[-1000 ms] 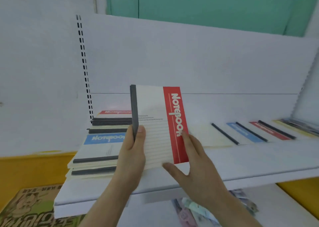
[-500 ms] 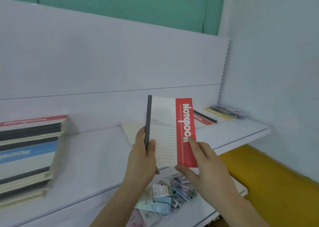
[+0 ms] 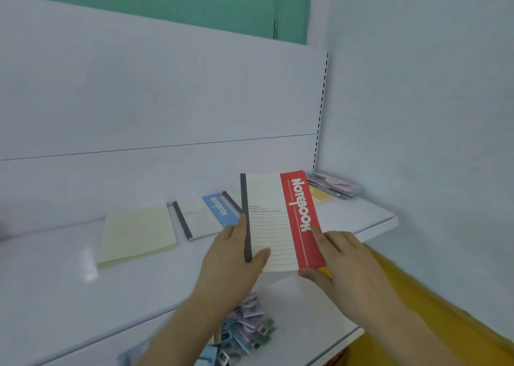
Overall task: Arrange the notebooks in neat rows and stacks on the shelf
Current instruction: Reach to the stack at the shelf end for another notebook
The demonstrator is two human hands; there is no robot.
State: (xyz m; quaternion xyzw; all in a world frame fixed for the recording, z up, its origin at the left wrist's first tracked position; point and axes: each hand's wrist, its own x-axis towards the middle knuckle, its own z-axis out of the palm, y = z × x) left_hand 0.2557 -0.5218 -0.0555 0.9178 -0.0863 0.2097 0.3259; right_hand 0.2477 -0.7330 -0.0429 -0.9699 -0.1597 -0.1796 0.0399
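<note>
Both hands hold one red-banded notebook (image 3: 281, 221) upright in the air over the front of the white shelf (image 3: 69, 276): the left hand (image 3: 230, 262) is curled round its dark grey spine with the thumb laid across the lined cream cover, and the right hand (image 3: 342, 265) pinches the lower corner of the red strip, fingers behind and thumb beneath. It looks thin and light, a soft-covered book that would bow if held by one corner alone, so a grip along the stiff bound spine with a second hand steadying the free edge seems the sound way to carry it; the cover looks smooth and may slide when laid on another. On the shelf behind lie a plain cream notebook (image 3: 139, 232) and, just beside it, a blue-banded notebook (image 3: 205, 215) with the same grey spine, both flat and roughly in a row. At the far right corner sits a small pile of wrapped packets (image 3: 333, 184), blurred. On the lower shelf (image 3: 306, 318), a loose heap of small pastel packets (image 3: 244, 329) lies in no container that I can make out.
</note>
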